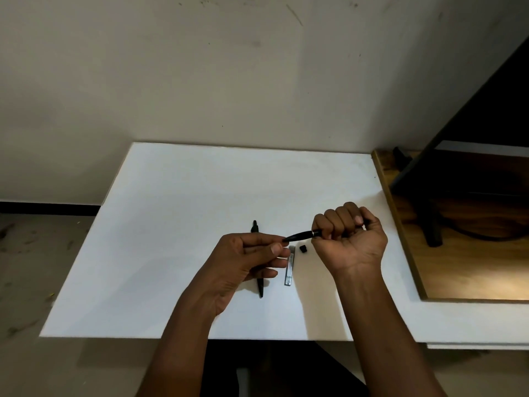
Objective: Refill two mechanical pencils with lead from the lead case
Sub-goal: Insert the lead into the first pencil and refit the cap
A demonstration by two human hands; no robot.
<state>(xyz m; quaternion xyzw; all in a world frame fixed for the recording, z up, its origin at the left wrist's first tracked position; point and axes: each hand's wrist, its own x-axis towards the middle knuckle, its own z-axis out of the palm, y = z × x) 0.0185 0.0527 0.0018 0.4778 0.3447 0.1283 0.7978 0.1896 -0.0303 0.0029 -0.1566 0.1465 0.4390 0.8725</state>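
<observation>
The right hand [349, 233] is clenched around the rear half of the first pencil [303, 234] and holds it clear of the table [200, 181], roughly level, with the tip pointing toward the left hand [252, 259]. The left thumb and forefinger are closed on that tip. It cannot be told whether a lead is between them.

The second pencil [260, 287] lies on the table under the left hand, with both ends showing beyond it. The lead case [289, 266] lies flat between the two wrists, just right of the left fingers. Its black cap [303, 248] sits apart from it, just below the right fist, so the case appears open.

Step in hand, as judged: servicing the first pencil at its tip end. The second pencil appears untouched.

The next move calls for a steady right grip and fine left-finger control, because lead snaps under side load.
</observation>
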